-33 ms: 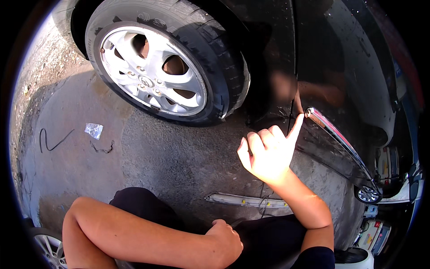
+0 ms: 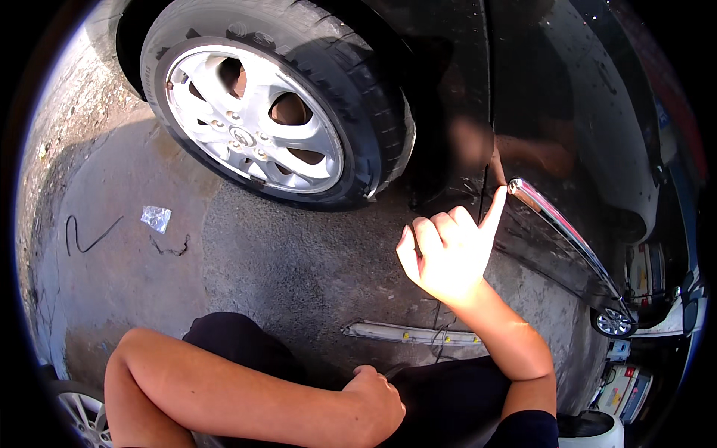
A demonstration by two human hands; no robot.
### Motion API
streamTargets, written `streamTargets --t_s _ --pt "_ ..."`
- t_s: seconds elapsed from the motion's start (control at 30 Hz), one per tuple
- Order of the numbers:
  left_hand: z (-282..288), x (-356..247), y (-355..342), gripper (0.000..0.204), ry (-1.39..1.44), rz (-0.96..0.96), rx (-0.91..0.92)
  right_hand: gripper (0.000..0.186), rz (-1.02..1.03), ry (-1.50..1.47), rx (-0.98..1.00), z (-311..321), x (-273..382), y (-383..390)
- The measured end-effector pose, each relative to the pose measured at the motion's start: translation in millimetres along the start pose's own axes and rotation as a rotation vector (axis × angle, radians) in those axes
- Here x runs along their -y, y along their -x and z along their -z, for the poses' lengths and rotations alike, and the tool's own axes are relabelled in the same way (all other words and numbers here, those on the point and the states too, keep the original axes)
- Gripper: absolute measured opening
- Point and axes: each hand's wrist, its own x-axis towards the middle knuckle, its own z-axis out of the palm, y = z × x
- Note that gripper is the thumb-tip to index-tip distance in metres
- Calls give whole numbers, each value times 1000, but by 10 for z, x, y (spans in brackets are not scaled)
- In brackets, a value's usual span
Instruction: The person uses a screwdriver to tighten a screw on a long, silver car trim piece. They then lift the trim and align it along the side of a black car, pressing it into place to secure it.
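The right hand [image 2: 447, 257] is raised in front of a glossy black car body [image 2: 553, 97], its three lower fingers curled loosely toward the palm and holding nothing, while the index finger [image 2: 494, 209] sticks out straight and its tip touches, or very nearly touches, the near end of a chrome trim strip [image 2: 564, 231]. That strip runs along the lower part of the black panel, slanting down and away to the right from the fingertip. The left hand [image 2: 377, 403] sits low in the view, closed into a loose fist and resting on the person's dark-clothed lap [image 2: 448, 396], with the bare forearm lying across a bent knee; whether anything is inside the fist cannot be told. To the upper left stands a car wheel [image 2: 250, 134] with a silver spoked rim and black tyre, set on rough grey pavement [image 2: 284, 269]. On the ground just beyond the lap lies a pale narrow strip with small yellow dots [image 2: 411, 334]. Well to the left, a small clear plastic bag [image 2: 155, 218] lies beside a thin dark wire [image 2: 86, 235]
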Motion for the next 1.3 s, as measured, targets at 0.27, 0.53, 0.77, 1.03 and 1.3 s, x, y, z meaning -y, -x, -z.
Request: streamTargets --t_s 0.27,0.53,0.77,1.03,1.3 --pt "-40 3 -35 28 -14 9 -36 21 20 -74 -78 -11 -73 -81" --pt "-92 29 -83 32 -57 36 -73 21 -2 -36 -74 -113 -147 1" --pt "-159 49 -81 41 -48 6 -58 15 -75 -85 -62 -103 -32 52" --pt "-69 71 -146 43 3 -8 7 18 -99 -20 78 -45 10 106" --pt "187 -38 263 33 57 166 32 18 69 -163 -114 53 38 -168"
